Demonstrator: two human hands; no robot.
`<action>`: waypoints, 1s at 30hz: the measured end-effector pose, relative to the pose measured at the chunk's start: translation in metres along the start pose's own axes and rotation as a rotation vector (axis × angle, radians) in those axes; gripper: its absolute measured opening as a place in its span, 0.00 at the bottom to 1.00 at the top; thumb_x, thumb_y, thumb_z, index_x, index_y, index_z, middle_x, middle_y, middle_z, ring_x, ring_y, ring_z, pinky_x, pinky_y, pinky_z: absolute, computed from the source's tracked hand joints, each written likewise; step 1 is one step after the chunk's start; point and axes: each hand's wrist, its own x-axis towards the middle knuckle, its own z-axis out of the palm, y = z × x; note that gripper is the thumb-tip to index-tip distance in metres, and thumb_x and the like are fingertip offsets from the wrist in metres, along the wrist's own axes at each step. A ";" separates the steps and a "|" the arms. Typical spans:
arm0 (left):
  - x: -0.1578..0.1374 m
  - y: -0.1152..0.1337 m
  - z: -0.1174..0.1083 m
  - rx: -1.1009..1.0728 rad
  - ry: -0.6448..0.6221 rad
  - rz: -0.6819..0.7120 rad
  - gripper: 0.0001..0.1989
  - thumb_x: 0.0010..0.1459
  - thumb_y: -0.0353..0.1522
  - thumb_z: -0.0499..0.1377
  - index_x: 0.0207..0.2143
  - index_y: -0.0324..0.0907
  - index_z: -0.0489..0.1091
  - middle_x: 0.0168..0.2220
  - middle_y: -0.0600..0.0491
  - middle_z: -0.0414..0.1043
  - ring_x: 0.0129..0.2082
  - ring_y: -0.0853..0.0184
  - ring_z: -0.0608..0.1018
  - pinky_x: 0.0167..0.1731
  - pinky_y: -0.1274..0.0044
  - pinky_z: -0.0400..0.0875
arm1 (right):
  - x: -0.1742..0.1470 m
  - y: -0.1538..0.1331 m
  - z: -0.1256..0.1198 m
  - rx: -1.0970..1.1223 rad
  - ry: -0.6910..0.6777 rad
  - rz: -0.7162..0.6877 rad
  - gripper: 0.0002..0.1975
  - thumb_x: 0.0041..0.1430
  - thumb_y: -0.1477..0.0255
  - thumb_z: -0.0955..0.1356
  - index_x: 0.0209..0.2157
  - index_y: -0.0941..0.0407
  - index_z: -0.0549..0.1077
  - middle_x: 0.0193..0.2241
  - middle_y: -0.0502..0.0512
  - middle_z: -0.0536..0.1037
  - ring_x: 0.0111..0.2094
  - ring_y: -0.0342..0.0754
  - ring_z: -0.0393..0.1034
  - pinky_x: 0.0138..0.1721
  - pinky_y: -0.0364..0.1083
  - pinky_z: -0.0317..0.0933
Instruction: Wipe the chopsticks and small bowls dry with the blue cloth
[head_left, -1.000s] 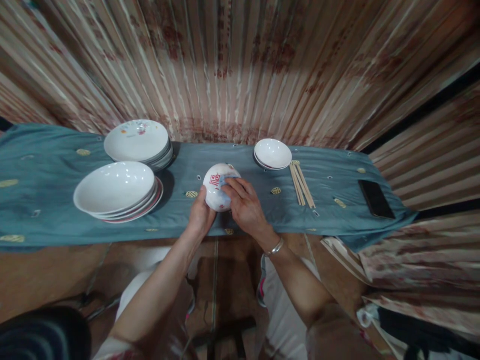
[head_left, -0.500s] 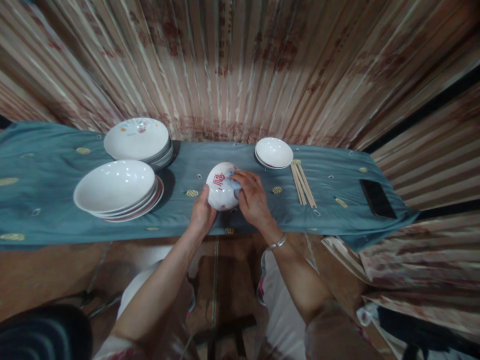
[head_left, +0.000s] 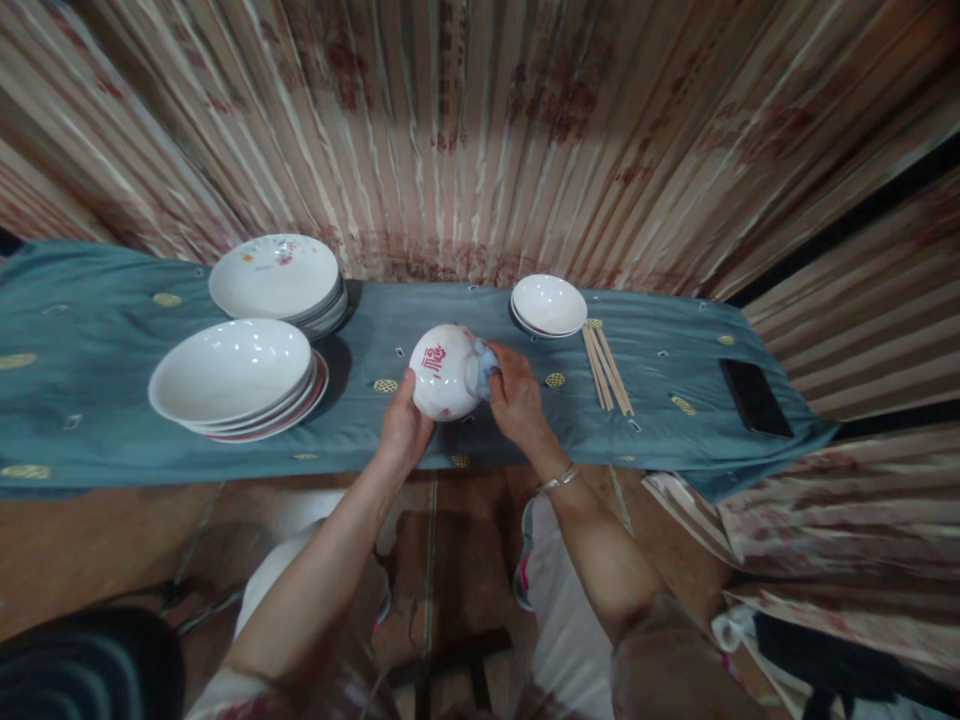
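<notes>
The left hand (head_left: 406, 428) grips a white bowl (head_left: 441, 385), the right hand (head_left: 519, 402) a blue cloth (head_left: 484, 368) at its foot. Between them the bowl is tipped (red character upward), axis crosswise, foot rightward; small bowls (head_left: 550, 303) sit beyond the right hand.

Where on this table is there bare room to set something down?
The tablecloth is bare left of the front dish stack, and between the chopsticks and the phone. A smaller patch lies between the back dish stack and the small bowls. It is crowded where the dish stacks nearly meet, and around the held bowl, with both hands there.
</notes>
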 end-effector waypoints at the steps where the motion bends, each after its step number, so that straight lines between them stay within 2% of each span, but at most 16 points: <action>1: 0.000 0.000 -0.001 -0.008 0.007 -0.004 0.21 0.69 0.35 0.50 0.56 0.33 0.72 0.45 0.41 0.82 0.55 0.57 0.78 0.60 0.66 0.68 | -0.001 0.001 0.002 -0.011 0.002 0.008 0.21 0.63 0.78 0.57 0.55 0.59 0.68 0.52 0.65 0.77 0.52 0.56 0.70 0.57 0.59 0.63; 10: 0.008 0.001 -0.008 -0.073 0.040 -0.019 0.23 0.68 0.37 0.53 0.60 0.35 0.68 0.50 0.40 0.80 0.55 0.55 0.78 0.59 0.64 0.69 | -0.016 0.005 0.013 -0.099 -0.024 0.071 0.20 0.66 0.74 0.57 0.56 0.62 0.68 0.46 0.69 0.79 0.45 0.58 0.74 0.50 0.55 0.68; 18: 0.008 0.001 -0.006 -0.082 0.100 -0.006 0.23 0.70 0.36 0.48 0.60 0.35 0.68 0.48 0.41 0.81 0.54 0.57 0.79 0.58 0.66 0.69 | -0.024 -0.006 0.014 -0.152 -0.056 0.078 0.23 0.68 0.70 0.57 0.60 0.66 0.64 0.49 0.73 0.78 0.44 0.59 0.76 0.48 0.55 0.69; 21: 0.009 0.002 -0.006 -0.094 0.096 -0.009 0.23 0.70 0.37 0.48 0.61 0.36 0.68 0.48 0.42 0.81 0.53 0.57 0.79 0.58 0.65 0.69 | -0.026 -0.008 0.014 -0.148 -0.070 0.068 0.24 0.68 0.69 0.58 0.61 0.66 0.62 0.51 0.74 0.77 0.46 0.60 0.76 0.48 0.56 0.70; 27: 0.008 0.006 -0.006 -0.095 0.106 -0.014 0.23 0.71 0.37 0.47 0.61 0.38 0.67 0.47 0.45 0.81 0.51 0.59 0.80 0.58 0.67 0.70 | -0.032 -0.013 0.018 -0.172 -0.053 -0.003 0.23 0.68 0.69 0.61 0.61 0.62 0.62 0.42 0.67 0.81 0.41 0.56 0.77 0.45 0.53 0.72; 30: 0.007 0.007 -0.004 -0.097 0.138 -0.018 0.23 0.71 0.37 0.46 0.60 0.37 0.69 0.46 0.45 0.82 0.49 0.60 0.81 0.57 0.68 0.70 | -0.034 -0.017 0.018 -0.192 -0.063 -0.051 0.22 0.68 0.69 0.63 0.60 0.62 0.63 0.41 0.67 0.81 0.40 0.56 0.77 0.44 0.52 0.72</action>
